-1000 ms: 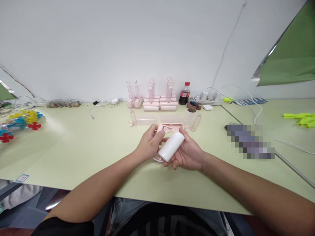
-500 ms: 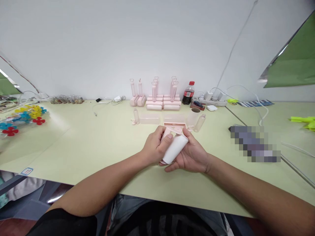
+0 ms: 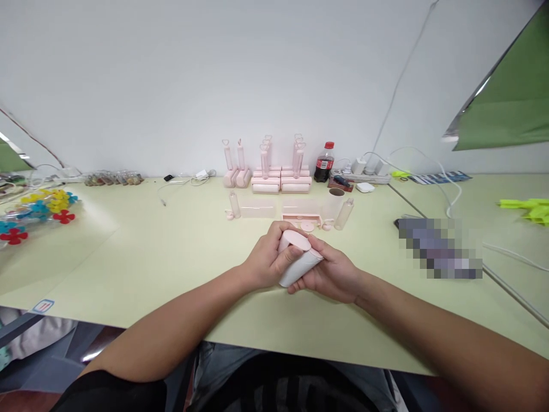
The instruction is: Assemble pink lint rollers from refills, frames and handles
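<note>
Above the near part of the table, both hands grip a lint roller head [image 3: 301, 268], a pink housing with a white paper roll in it. It is tilted, and its rounded pink end faces up. My left hand [image 3: 270, 257] wraps its left side, thumb pressed on the front. On the right side, my right hand [image 3: 332, 272] has its fingers underneath and its thumb near the upper end. Just beyond the hands lie an open pink housing part [image 3: 301, 218], a translucent handle tube [image 3: 343, 214] and an upright white roll [image 3: 336, 200].
Several pink lint rollers [image 3: 281, 180] stand by the wall beside a cola bottle [image 3: 324, 163]. Clear covers [image 3: 257, 210] and a small handle tube [image 3: 234, 205] lie before them. A power strip [image 3: 373, 178] is at back right, colourful plastic flowers [image 3: 38, 212] at left.
The lint roller head has turned in my hands, so its pink end now shows on top and less of the white roll is visible. The view has shifted slightly.
</note>
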`<state>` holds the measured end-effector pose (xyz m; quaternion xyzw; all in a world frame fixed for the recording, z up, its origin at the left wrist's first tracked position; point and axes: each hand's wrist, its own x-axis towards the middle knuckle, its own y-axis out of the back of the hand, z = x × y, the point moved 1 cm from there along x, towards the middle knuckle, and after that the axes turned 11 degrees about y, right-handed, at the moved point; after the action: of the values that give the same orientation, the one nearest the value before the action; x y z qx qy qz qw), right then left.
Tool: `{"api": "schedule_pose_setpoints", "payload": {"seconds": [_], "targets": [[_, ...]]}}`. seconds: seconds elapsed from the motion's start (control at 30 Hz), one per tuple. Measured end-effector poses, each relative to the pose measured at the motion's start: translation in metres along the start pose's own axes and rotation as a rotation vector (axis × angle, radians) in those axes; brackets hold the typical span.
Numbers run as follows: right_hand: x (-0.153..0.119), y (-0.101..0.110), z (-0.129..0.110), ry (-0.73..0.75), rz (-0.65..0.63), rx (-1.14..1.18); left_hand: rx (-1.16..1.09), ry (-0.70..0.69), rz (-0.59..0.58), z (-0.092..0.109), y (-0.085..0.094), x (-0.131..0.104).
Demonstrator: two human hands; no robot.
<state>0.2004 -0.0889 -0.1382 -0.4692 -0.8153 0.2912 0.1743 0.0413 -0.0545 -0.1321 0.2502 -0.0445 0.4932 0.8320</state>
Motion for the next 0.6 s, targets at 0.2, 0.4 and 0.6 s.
{"api": "schedule_pose_setpoints", "payload": {"seconds": [0.2, 0.4, 0.6], "targets": [[0.001, -0.007, 0.0, -0.026, 0.062, 0.01, -0.041, -0.009, 0.04, 0.005, -0.002, 0.0], [0.004, -0.012, 0.007, -0.1, 0.048, 0.041, -0.016, 0.077, 0.065, 0.008, -0.003, -0.001], [0.004, -0.017, 0.015, -0.088, 0.1, 0.042, -0.007, 0.151, 0.072, 0.011, -0.003, 0.0]]}}
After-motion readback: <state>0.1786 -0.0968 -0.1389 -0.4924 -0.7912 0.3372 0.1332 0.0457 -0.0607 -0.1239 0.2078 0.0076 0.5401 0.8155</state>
